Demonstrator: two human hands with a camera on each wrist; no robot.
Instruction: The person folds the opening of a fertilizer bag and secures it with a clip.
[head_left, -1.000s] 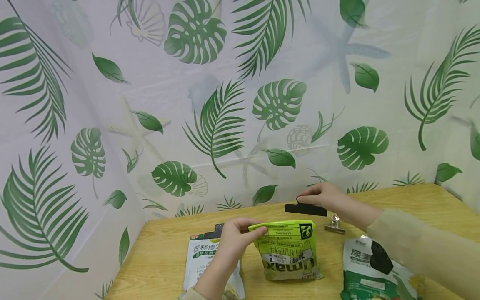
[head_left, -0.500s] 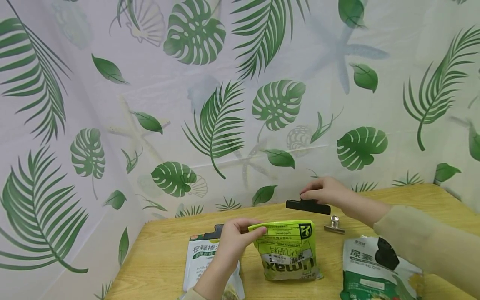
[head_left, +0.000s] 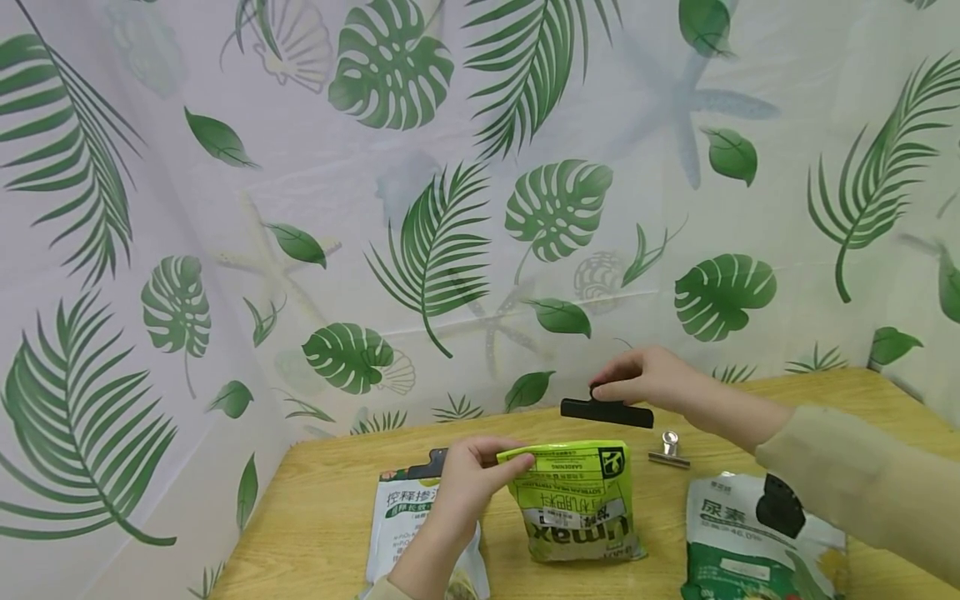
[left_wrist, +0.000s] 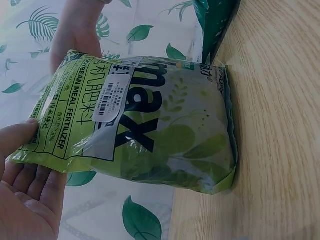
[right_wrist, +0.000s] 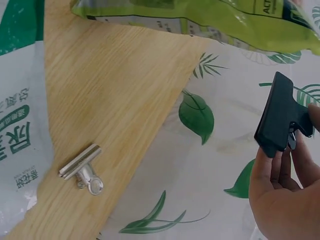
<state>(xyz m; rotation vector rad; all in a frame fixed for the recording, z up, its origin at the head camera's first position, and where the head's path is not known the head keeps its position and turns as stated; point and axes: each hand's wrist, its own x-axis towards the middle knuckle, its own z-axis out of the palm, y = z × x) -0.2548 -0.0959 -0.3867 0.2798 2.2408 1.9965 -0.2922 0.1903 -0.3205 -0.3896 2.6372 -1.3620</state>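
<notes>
Lime bag (head_left: 576, 500) in the left hand (head_left: 471, 477), black clip (head_left: 607, 413) in the right hand (head_left: 651, 385).
Nearest, a white bag (head_left: 397, 521) and a green-white bag (head_left: 722, 537) flank the lime bag, which stands on the table (head_left: 307, 508), one top corner pinched between thumb and fingers. Farther back sits a silver clip (head_left: 669, 450); past the lime bag, apart from it, we see thumb and fingers pinch the black clip before a leafy backdrop (head_left: 487, 242).

A gap parts lime bag (head_left: 573, 504) from urea bag (head_left: 723, 533).
</notes>
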